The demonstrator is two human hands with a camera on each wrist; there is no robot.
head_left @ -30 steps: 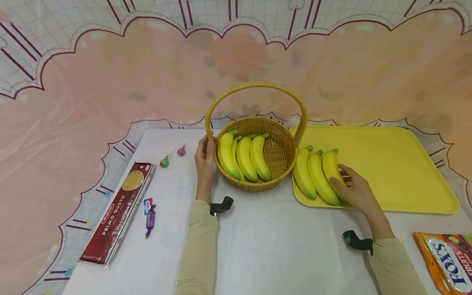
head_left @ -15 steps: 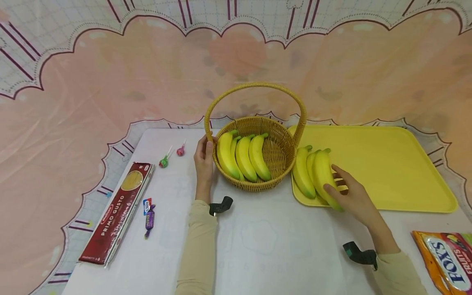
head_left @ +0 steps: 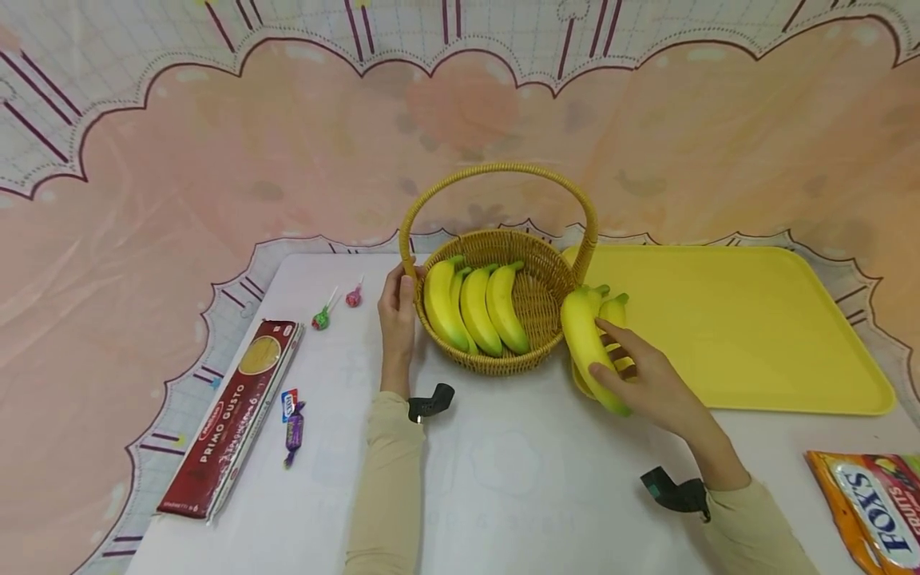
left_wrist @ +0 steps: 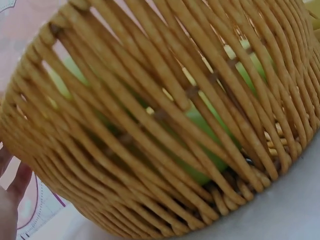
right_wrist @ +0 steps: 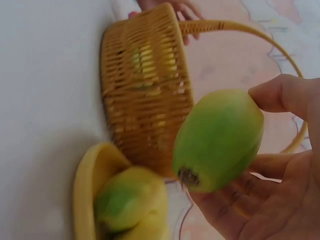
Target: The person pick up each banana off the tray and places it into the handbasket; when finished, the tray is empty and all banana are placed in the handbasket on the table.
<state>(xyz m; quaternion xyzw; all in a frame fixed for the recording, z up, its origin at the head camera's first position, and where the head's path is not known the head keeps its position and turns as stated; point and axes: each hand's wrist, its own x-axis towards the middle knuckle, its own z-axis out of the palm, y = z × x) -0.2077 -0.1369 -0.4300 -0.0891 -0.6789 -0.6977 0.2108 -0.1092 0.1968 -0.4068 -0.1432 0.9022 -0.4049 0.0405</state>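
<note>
Banana (head_left: 587, 343), pinched between thumb and fingers of our right grip (head_left: 644, 381), hangs above the yellow tray (head_left: 747, 327). Left of it, our left grip (head_left: 398, 315) holds the basket (head_left: 503, 366). The step looks like a transfer; next likely calls for clearing the basket's rim.

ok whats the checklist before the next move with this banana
1. Banana gripped by the right hand: ok.
2. Banana lifted off the tray: ok.
3. Left hand at the basket: ok, on its left side.
4. Free space: ok, right of the bananas inside; likely enough for one.
5. Banana over the opening: not ok, it is to the right.
6. Banana high enough to clear the basket: cannot tell.
</note>
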